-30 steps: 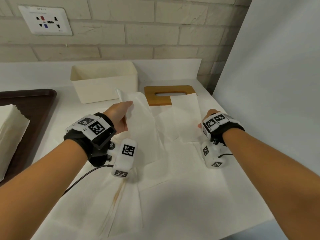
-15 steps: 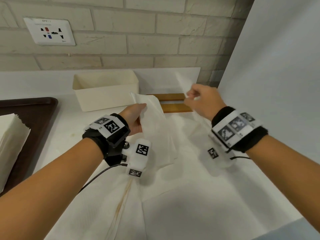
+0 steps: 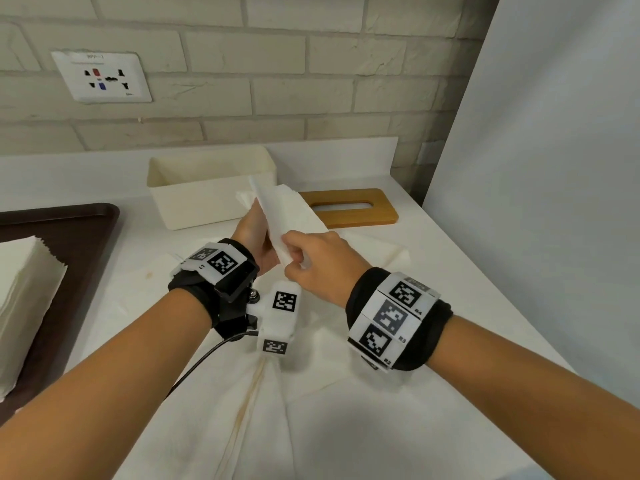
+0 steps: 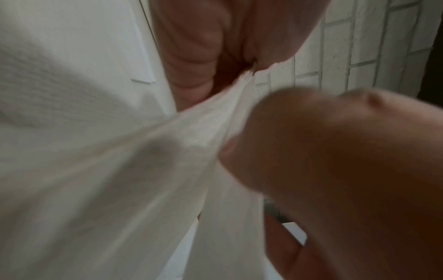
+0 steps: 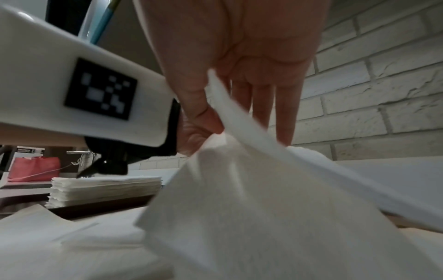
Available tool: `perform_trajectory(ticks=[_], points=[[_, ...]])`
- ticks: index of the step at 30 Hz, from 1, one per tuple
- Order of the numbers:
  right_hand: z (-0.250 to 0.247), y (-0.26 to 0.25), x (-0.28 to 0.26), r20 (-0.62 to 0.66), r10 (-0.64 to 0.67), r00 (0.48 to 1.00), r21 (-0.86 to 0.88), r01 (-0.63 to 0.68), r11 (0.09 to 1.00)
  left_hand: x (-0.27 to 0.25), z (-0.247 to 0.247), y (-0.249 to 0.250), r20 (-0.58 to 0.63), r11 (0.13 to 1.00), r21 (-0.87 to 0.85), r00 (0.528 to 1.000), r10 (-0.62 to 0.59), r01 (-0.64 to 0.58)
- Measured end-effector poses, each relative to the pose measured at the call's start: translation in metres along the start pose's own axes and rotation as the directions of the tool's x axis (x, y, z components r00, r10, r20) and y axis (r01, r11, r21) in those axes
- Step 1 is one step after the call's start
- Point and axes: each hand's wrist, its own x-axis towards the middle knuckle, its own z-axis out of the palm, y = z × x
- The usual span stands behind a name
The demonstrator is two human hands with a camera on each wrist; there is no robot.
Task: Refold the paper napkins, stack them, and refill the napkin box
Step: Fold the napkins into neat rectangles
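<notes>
The head camera looks forward and down over the counter. Both wrist cameras sit very close, looking along the fingers at the same held napkin.

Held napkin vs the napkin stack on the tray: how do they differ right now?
The held napkin is a single sheet, lifted off the counter and pinched between the left hand and right hand; the napkin stack is many sheets lying flat on the brown tray, untouched. The held napkin is loosely bent, the napkin stack squared and neat. Both are plain white paper.

white napkin, cream box, brown tray
</notes>
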Motion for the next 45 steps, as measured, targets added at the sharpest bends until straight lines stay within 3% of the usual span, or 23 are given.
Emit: perform_trajectory(ticks=[3, 6, 9, 10, 12, 14, 17, 20, 24, 27, 29, 33, 37, 39, 41, 43, 45], points=[[0.006, 0.003, 0.003, 0.024, 0.007, 1.0, 0.107, -0.009, 0.994, -0.001, -0.005, 0.001, -0.002, 0.999, -0.047, 1.0, -0.003, 0.003], [0.008, 0.004, 0.009, 0.092, 0.005, 0.996, 0.182, -0.021, 0.983, -0.01, -0.005, 0.005, -0.024, 0.998, 0.058, 0.999, -0.039, 0.041], [-0.005, 0.017, 0.019, 0.038, 0.068, 0.997, 0.335, -0.076, 0.939, -0.016, -0.011, 0.008, -0.18, 0.984, 0.171, 0.984, -0.01, 0.042], [-0.012, 0.028, 0.024, 0.002, 0.109, 0.994, 0.31, -0.104, 0.945, -0.018, -0.015, 0.009, -0.226, 0.983, 0.184, 0.974, 0.023, 0.019], [-0.024, 0.062, 0.033, 0.032, 0.182, 0.983, 0.082, -0.184, 0.979, -0.023, -0.024, 0.013, -0.264, 0.983, 0.185, 0.962, 0.068, -0.018], [-0.028, 0.097, 0.036, 0.181, 0.273, 0.945, -0.253, -0.224, 0.941, -0.029, -0.032, 0.018, -0.277, 0.981, 0.19, 0.956, 0.1, -0.048], [-0.022, 0.133, 0.033, 0.307, 0.29, 0.907, -0.582, -0.062, 0.811, -0.039, -0.045, 0.023, -0.29, 0.978, 0.193, 0.948, 0.13, -0.075], [-0.017, 0.145, 0.035, 0.355, 0.246, 0.902, -0.654, 0.052, 0.754, -0.046, -0.055, 0.027, -0.323, 0.981, 0.173, 0.936, 0.139, -0.086], [-0.015, 0.143, 0.04, 0.294, 0.179, 0.939, -0.524, 0.001, 0.852, -0.054, -0.062, 0.032, -0.33, 0.98, 0.172, 0.932, 0.151, -0.098], [-0.023, 0.132, 0.044, 0.084, 0.127, 0.988, -0.25, -0.103, 0.963, -0.057, -0.064, 0.035, -0.319, 0.984, 0.155, 0.938, 0.138, -0.092], [-0.034, 0.12, 0.047, -0.064, 0.115, 0.991, -0.098, -0.121, 0.988, -0.057, -0.063, 0.035, -0.314, 0.985, 0.141, 0.94, 0.135, -0.095], [-0.045, 0.102, 0.052, -0.053, 0.076, 0.996, -0.124, -0.082, 0.989, -0.053, -0.058, 0.035, -0.343, 0.988, 0.124, 0.93, 0.133, -0.096], [-0.049, 0.095, 0.055, -0.114, 0.162, 0.98, -0.07, -0.171, 0.983, -0.05, -0.049, 0.034, -0.321, 0.988, 0.129, 0.939, 0.124, -0.087], [-0.05, 0.094, 0.053, -0.061, 0.172, 0.983, 0.0, -0.172, 0.985, -0.049, -0.046, 0.035, -0.318, 0.986, 0.141, 0.94, 0.128, -0.086], [-0.045, 0.092, 0.047, 0.094, 0.18, 0.979, 0.02, -0.182, 0.983, -0.048, -0.046, 0.036, -0.319, 0.985, 0.149, 0.939, 0.131, -0.087], [-0.037, 0.089, 0.04, 0.265, 0.252, 0.931, -0.022, -0.255, 0.967, -0.048, -0.047, 0.037, -0.329, 0.984, 0.154, 0.935, 0.134, -0.087], [-0.03, 0.093, 0.038, 0.303, 0.307, 0.902, -0.005, -0.321, 0.947, -0.048, -0.047, 0.037, -0.337, 0.983, 0.162, 0.932, 0.136, -0.086]])
